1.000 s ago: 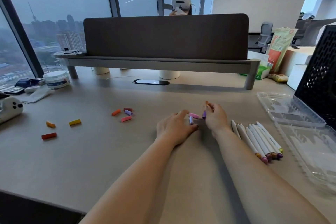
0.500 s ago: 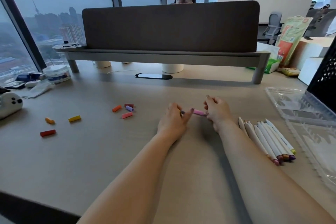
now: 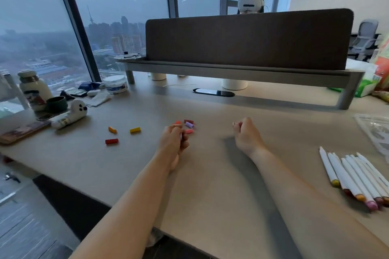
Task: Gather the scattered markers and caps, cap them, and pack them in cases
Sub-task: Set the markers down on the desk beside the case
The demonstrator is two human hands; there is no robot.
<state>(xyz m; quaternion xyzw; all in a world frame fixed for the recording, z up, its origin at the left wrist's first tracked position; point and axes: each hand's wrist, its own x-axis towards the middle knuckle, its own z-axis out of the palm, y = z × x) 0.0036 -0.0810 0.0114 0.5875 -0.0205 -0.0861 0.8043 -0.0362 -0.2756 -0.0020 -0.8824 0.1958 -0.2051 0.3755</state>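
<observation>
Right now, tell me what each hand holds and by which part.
Left hand curls round a pale lilac piece, mostly hidden; thing and part cannot be told. Right hand is fisted, nothing showing.

Yellow cap [image 3: 135, 130], red cap [image 3: 111, 141], white markers [image 3: 349, 176].

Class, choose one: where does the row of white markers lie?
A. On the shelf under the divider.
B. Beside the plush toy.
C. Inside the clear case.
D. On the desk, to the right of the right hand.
D: the row of white markers lies flat on the desk, well to the right of the right hand.
</observation>
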